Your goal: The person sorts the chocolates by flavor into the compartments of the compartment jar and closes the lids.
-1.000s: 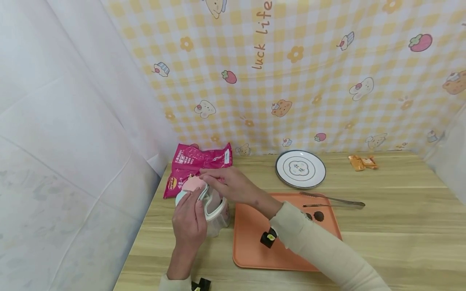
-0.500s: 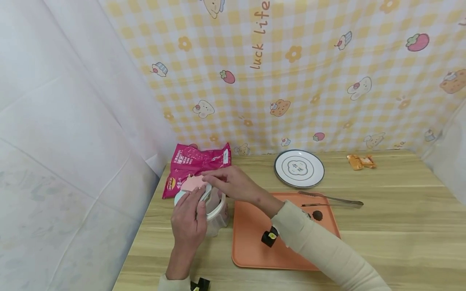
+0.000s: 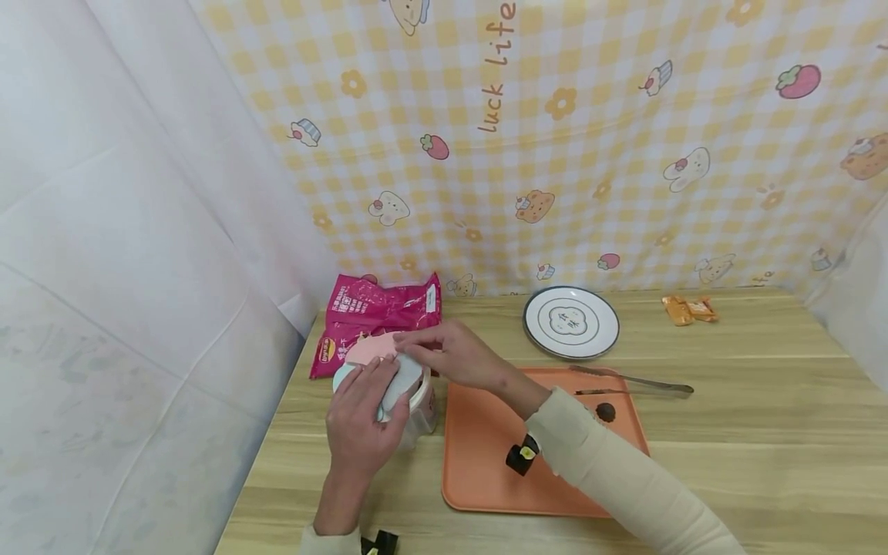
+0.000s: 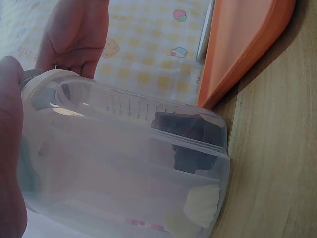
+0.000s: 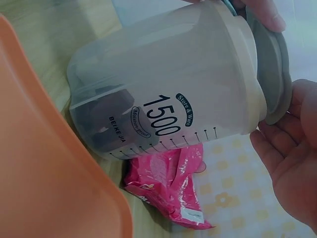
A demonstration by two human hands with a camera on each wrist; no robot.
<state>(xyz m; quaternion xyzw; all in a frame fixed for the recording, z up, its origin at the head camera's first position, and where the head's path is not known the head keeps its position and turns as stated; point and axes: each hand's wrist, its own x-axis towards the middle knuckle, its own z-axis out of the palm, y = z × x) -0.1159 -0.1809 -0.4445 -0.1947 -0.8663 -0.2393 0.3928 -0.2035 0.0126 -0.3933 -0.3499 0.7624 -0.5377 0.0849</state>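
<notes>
Status: contents loaded; lid closure in progress, by judgement. The clear container [image 5: 198, 64] stands upright on the table [image 3: 735, 432], L of the tray. Its grey flap [image 5: 271, 64] is part-raised, w/ a visible gap above the rim; remaining, est.: flap down flush. The pink lid section [image 3: 375, 349] lies beside it & looks seated; full seal n/a from these views.

Left hand [image 3: 361, 424]: fingers extended flat across the lid, thumb apart. Right hand [image 3: 461, 358]: fingers bent at the flap edge; pinch vs. mere touch, can't tell.

Container contents, seen thru the wall: dark pcs [image 4: 181, 124] at the bottom on one side; pale fluted pcs [image 4: 202, 204] at the bottom on the other, appar. in a separate compartment. Exact qty unclear.

Other holders: orange tray [image 3: 479, 493] carries a dark round pc [image 3: 606, 412]; the sleeve blocks part of the tray. Tongs [image 3: 655, 383] lie partly on it, handle end past its R edge. Plate [image 3: 544, 339], dark-rimmed w/ printed centre, sits behind the tray. Magenta bag [image 3: 391, 304] lies behind the container; contents not visible. Orange packets [image 3: 680, 311] lie R of the plate, contents hidden.
</notes>
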